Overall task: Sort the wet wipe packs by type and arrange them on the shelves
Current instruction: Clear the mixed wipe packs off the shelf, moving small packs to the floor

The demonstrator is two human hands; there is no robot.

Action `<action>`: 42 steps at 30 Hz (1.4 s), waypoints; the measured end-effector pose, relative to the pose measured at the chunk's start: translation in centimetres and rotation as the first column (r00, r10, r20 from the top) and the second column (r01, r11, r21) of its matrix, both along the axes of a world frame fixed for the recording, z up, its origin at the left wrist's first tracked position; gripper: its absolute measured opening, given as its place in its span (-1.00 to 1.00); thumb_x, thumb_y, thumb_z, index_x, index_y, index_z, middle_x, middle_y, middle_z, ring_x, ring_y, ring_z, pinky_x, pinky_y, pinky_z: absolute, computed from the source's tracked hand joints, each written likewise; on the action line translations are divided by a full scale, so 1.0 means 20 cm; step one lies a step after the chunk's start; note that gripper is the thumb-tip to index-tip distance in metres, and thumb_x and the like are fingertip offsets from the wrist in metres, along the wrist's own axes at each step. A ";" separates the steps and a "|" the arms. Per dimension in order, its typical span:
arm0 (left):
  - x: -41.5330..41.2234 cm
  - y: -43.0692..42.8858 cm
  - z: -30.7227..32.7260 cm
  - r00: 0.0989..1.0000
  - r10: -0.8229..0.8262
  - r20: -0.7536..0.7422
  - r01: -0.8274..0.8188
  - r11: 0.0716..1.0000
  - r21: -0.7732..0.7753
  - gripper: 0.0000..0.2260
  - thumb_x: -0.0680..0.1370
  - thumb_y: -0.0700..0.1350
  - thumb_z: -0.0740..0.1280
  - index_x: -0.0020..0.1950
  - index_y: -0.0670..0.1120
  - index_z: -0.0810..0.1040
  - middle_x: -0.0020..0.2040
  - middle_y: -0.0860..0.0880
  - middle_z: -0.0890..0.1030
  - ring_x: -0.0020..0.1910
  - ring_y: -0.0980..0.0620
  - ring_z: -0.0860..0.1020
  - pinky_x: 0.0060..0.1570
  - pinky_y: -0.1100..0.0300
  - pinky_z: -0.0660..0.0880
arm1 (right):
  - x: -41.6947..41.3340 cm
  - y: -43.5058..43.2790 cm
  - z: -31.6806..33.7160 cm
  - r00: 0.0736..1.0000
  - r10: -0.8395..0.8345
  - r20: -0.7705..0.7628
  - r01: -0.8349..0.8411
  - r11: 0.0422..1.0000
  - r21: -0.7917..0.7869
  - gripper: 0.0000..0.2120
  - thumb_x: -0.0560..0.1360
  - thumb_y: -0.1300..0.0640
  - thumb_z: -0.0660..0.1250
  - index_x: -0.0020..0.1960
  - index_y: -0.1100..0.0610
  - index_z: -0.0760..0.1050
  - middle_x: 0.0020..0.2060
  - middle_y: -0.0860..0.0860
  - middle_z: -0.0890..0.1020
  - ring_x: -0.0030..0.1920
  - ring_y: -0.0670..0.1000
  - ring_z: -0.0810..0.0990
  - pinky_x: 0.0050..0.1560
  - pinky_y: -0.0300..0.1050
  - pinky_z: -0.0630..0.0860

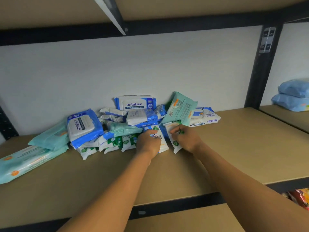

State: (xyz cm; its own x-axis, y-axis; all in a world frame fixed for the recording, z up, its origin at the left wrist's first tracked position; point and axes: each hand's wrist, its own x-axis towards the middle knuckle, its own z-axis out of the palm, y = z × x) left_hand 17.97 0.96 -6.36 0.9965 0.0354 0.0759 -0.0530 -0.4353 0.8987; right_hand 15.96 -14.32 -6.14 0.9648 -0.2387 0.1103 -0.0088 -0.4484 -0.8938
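Note:
A jumbled pile of wet wipe packs lies at the back of the brown shelf [217,148]: blue-and-white antabax packs [136,103], teal packs [181,108] and small white packs with green badges [115,142]. My left hand [148,142] grips one small white pack [163,144] at the front of the pile. My right hand [186,137] grips another small white-and-green pack [175,144] just to its right. A large blue antabax pack [83,127] sits tilted on the left of the pile.
A long teal pack [25,162] lies apart at the shelf's left front. Black steel uprights [265,67] frame the bay. Light blue packs [294,94] are stacked in the neighbouring bay at right. A colourful packet [301,196] shows on the shelf below.

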 end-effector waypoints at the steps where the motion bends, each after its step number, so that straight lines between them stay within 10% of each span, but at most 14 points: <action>1: 0.01 -0.02 -0.01 1.000 -0.003 0.001 0.003 1.000 0.024 -0.72 0.54 -0.17 0.33 0.24 0.04 0.57 0.12 -0.05 0.60 -0.09 -0.03 0.61 -0.21 0.20 0.54 | 0.00 0.00 0.00 1.000 -0.002 0.006 0.002 1.000 -0.009 -0.91 0.55 0.13 0.32 -0.02 0.02 0.60 -0.16 -0.13 0.59 -0.13 -0.08 0.59 -0.03 -0.15 0.57; 11: 0.02 -0.08 0.02 0.996 0.060 -0.061 -0.069 0.983 -0.169 -0.70 0.49 -0.25 0.38 0.20 -0.02 0.61 0.09 -0.06 0.61 -0.20 0.07 0.57 -0.37 0.30 0.43 | 0.03 0.03 0.03 0.997 0.050 -0.066 -0.034 0.976 0.216 -0.80 0.51 0.26 0.31 0.05 0.12 0.67 -0.10 -0.03 0.65 -0.09 0.00 0.64 0.00 -0.09 0.63; 16: -0.04 -0.09 0.06 0.991 0.033 -0.126 -0.063 0.967 -0.248 -0.72 0.49 -0.35 0.33 -0.28 0.01 0.47 -0.20 -0.01 0.52 -0.20 -0.01 0.45 -0.31 0.25 0.41 | -0.03 0.03 0.06 0.986 0.098 -0.134 -0.043 0.931 0.363 -0.81 0.51 0.26 0.36 0.08 0.15 0.67 -0.01 0.11 0.69 -0.05 0.11 0.68 0.00 0.00 0.65; 24: -0.39 -0.08 0.07 0.990 -0.053 -0.128 0.020 0.968 -0.248 -0.73 0.51 -0.29 0.34 0.17 -0.06 0.63 0.06 -0.06 0.62 -0.05 0.01 0.56 -0.08 0.24 0.49 | -0.36 -0.02 0.06 0.979 0.109 -0.170 -0.049 0.944 0.326 -0.88 0.50 0.18 0.41 0.02 0.16 0.66 -0.08 0.12 0.72 -0.05 0.12 0.70 0.07 0.08 0.64; 33: -0.76 0.05 0.02 0.996 -0.051 -0.068 0.034 0.974 -0.223 -0.70 0.54 -0.29 0.27 0.16 0.03 0.59 0.02 -0.08 0.59 -0.28 0.05 0.51 -0.49 0.35 0.38 | -0.80 0.02 0.12 0.954 0.186 -0.235 -0.106 0.942 0.318 -0.79 0.50 0.31 0.32 0.04 0.14 0.67 -0.01 0.20 0.69 -0.12 0.11 0.63 -0.18 -0.12 0.58; 42: -0.67 0.22 0.03 0.984 0.099 -0.151 -0.118 0.986 -0.121 -0.49 0.59 -0.19 0.25 0.51 0.15 0.29 0.20 -0.04 0.48 -0.02 0.00 0.56 -0.18 0.16 0.56 | -0.78 0.03 0.14 0.965 0.062 -0.254 -0.005 0.976 0.218 -0.75 0.47 0.31 0.41 0.09 0.08 0.63 0.02 0.13 0.67 -0.05 0.09 0.68 0.04 -0.03 0.63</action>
State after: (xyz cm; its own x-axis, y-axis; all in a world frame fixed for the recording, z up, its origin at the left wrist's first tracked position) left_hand 4.59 5.37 -5.85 0.9863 0.1443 -0.0799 0.1219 -0.3114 0.9424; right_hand 0.32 -13.80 -3.26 0.9614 -0.1966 -0.1927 -0.2394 -0.2511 -0.9379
